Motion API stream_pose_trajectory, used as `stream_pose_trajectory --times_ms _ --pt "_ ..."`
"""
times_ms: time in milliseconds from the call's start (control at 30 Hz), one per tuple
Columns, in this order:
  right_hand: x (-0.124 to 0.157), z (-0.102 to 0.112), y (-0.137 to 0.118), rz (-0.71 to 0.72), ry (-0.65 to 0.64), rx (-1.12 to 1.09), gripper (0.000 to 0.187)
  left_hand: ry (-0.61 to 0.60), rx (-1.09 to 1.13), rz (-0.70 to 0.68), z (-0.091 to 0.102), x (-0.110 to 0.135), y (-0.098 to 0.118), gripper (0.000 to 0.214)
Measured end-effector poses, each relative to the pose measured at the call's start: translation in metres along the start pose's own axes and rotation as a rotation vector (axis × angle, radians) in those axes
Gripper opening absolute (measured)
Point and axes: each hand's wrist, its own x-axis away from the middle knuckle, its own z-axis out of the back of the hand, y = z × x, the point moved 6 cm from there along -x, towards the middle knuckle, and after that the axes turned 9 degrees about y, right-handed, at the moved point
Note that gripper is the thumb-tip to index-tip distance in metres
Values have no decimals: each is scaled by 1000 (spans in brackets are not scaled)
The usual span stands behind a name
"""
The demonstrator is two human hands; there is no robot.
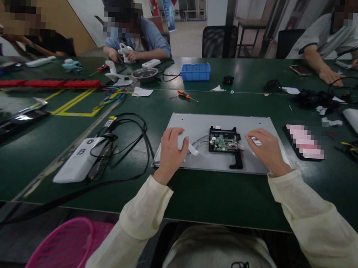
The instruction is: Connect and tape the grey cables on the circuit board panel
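- Hovering over the near left part of the grey panel (194, 122): left hand (172, 151), thumb and fingers apart, no grip seen; touch on the panel can't be told.
- Right hand (265, 150) over the panel's right part, fingers curled, thumb side hidden; white scrap (256, 141) at its fingers, pinched or just behind, can't tell.
- Circuit board (223, 144) between the hands, on the panel, nearer the right; black bracket (237, 160) around it, one leg pointing toward the person.
- Grey wires (202, 139) run from the board toward the left hand; white strip (193, 150) just beside that thumb.
- Risk: left fingers hooking wires or strip could tug the board's connections loose.
- Risk: right fingertips dropping low could knock bracket or bare parts on the board.
- Risk: panel pushed right could bump the phone (306, 142), just right of the right hand.
- Risk: black cord (131, 114), left of the left hand, could snag if the panel slides left.
- Screwdriver (184, 94) beyond the left hand, clear of the panel; pushing the panel far forward could roll it.
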Motion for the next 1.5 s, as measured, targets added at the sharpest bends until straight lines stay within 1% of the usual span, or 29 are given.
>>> stream_pose_trajectory --times_ms 333,667,833,1033,1233,1333,1500 --pt "1 -3 3 -5 -33 30 16 -29 3 1 -1 -1 1 19" --pt "3 -9 -6 -19 -47 -22 17 -72 12 -9 -5 2 0 19" --pt "5 -13 -6 -28 -65 -29 18 -102 8 -16 -7 4 0 20" --pt "6 -17 -1 -70 -42 -74 19 -190 -27 -28 -14 11 0 21" --pt "3 -19 -1 -107 -31 -86 18 -282 -36 -87 -17 17 5 21" --pt "2 -21 0 -126 -25 -81 18 -302 -59 -119 -17 18 6 21" --pt "2 -24 7 -168 -18 -92 17 -323 -77 -129 -16 18 6 22"
